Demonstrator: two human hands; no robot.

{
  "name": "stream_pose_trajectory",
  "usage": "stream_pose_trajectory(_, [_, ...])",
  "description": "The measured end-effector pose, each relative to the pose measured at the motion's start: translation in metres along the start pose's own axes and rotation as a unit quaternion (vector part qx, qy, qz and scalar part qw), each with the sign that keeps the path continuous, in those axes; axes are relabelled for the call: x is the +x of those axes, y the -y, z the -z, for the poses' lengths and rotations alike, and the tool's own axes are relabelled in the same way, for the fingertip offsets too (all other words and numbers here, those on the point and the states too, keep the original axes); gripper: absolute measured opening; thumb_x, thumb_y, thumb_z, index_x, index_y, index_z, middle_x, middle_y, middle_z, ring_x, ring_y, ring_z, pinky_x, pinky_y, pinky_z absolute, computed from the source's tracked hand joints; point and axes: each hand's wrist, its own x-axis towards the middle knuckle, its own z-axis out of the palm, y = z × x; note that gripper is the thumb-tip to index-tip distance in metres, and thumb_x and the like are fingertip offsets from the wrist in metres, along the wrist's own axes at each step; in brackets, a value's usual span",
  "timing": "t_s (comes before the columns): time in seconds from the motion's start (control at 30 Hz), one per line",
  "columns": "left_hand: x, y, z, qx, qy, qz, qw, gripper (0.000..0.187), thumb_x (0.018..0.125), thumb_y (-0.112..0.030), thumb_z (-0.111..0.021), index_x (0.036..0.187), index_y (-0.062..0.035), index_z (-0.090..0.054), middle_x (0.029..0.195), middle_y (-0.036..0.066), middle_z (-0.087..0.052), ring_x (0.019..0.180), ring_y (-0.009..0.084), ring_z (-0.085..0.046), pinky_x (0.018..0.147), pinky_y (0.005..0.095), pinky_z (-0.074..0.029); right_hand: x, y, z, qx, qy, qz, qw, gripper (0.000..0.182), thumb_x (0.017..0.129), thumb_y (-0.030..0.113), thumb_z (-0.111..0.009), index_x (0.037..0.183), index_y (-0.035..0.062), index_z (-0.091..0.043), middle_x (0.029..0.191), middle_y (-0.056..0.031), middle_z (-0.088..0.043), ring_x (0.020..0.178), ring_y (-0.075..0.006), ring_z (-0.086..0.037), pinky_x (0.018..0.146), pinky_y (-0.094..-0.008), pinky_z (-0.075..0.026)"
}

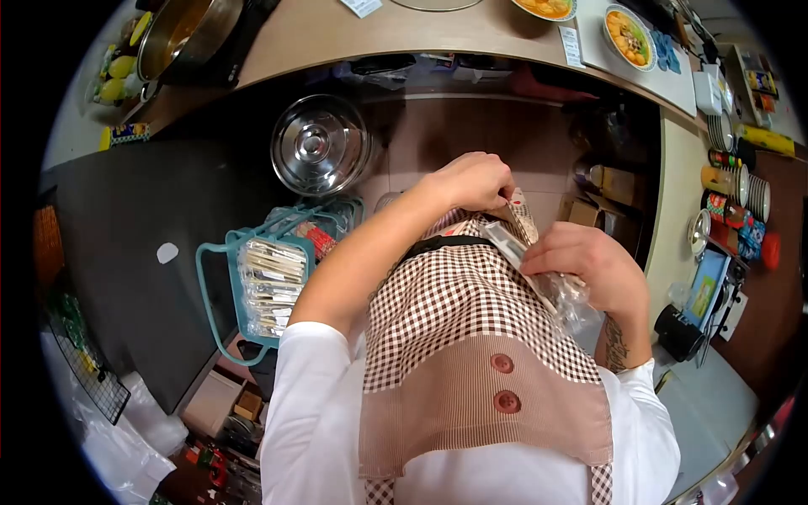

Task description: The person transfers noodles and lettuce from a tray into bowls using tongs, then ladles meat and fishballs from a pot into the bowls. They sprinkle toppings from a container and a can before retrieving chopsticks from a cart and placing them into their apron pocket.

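In the head view, my left hand [475, 181] is in front of my waist, its fingers pinched together at an edge of the checked apron [446, 295], apparently the pocket's. My right hand [581, 261] is closed around a crumpled clear plastic bag [571, 307]. A pale, flat end of the plastic [505, 241] reaches from the right fingers toward the pocket edge, below the left fingertips. What the bag holds, if anything, I cannot make out. Two brown buttons sit on the apron's bib.
A teal basket [231, 290] of wrapped chopsticks [271, 282] stands at the left. Beyond it lies a steel lid [316, 145]. Along the counter [337, 34] are a pot [181, 42], a bowl of soup [629, 38] and paper slips. Stacked plates [757, 198] are on the right.
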Motion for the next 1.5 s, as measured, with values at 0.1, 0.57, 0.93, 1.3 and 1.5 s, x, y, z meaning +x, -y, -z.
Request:
stream_pose_trajectory(0.1, [0.001, -0.002, -0.001, -0.02, 0.013, 0.0, 1.0, 0.019, 0.077, -0.022, -0.073, 0.089, -0.0084, -0.079, 0.084, 0.014, -0.074, 0.081, 0.0338, -0.07, 0.075, 0.0434, -0.056, 0.005, -0.032, -0.013, -0.043, -0.001, -0.105, 0.994, 0.035, 0.066, -0.007, -0.064, 0.099, 0.0022, -0.074, 0.107, -0.013, -0.073, 0.102, -0.0353, -0.067, 0.087, -0.0417, -0.054])
stream_pose_trajectory(0.57, [0.015, 0.007, 0.043, -0.233, -0.169, 0.058, 0.956, 0.023, 0.087, -0.017, -0.072, 0.104, -0.003, -0.075, 0.078, 0.008, -0.072, 0.068, 0.0146, -0.065, 0.065, 0.0295, -0.052, 0.03, -0.078, -0.039, -0.04, -0.001, -0.016, 0.999, 0.03, 0.093, 0.02, -0.066, 0.119, 0.0048, -0.067, 0.132, -0.019, -0.059, 0.12, -0.0347, -0.058, 0.099, -0.0399, -0.05])
stream_pose_trajectory(0.93, [0.119, 0.057, 0.094, -0.45, -0.429, 0.202, 0.757, 0.018, 0.097, -0.015, -0.066, 0.108, -0.001, -0.071, 0.085, 0.003, -0.069, 0.076, 0.0087, -0.061, 0.069, 0.0216, -0.046, -0.022, -0.218, 0.087, 0.105, -0.193, -0.005, 0.976, 0.038, 0.095, 0.023, -0.066, 0.129, 0.0073, -0.061, 0.132, -0.0173, -0.055, 0.122, -0.0359, -0.056, 0.104, -0.0402, -0.047])
stream_pose_trajectory(1.3, [0.229, 0.097, 0.097, -0.544, -0.506, 0.237, 0.626, 0.045, 0.097, -0.015, -0.063, 0.139, -0.0049, -0.05, 0.112, 0.005, -0.064, 0.098, 0.0134, -0.063, 0.078, 0.0281, -0.05, -0.025, -0.33, 0.182, 0.189, -0.069, -0.128, 0.971, 0.026, 0.094, 0.026, -0.068, 0.085, 0.0015, -0.073, 0.088, -0.0108, -0.073, 0.077, -0.0258, -0.069, 0.074, -0.036, -0.055])
stream_pose_trajectory(1.5, [0.271, 0.106, 0.107, -0.65, -0.483, 0.147, 0.568, 0.067, 0.096, -0.013, -0.059, 0.155, -0.0162, -0.029, 0.148, 0.01, -0.047, 0.126, 0.0264, -0.056, 0.104, 0.0475, -0.048, -0.055, -0.437, 0.218, 0.556, -0.474, -0.181, 0.658, 0.045, 0.098, 0.019, -0.063, 0.139, 0.0043, -0.049, 0.117, -0.0102, -0.062, 0.101, -0.024, -0.068, 0.091, -0.0408, -0.058])
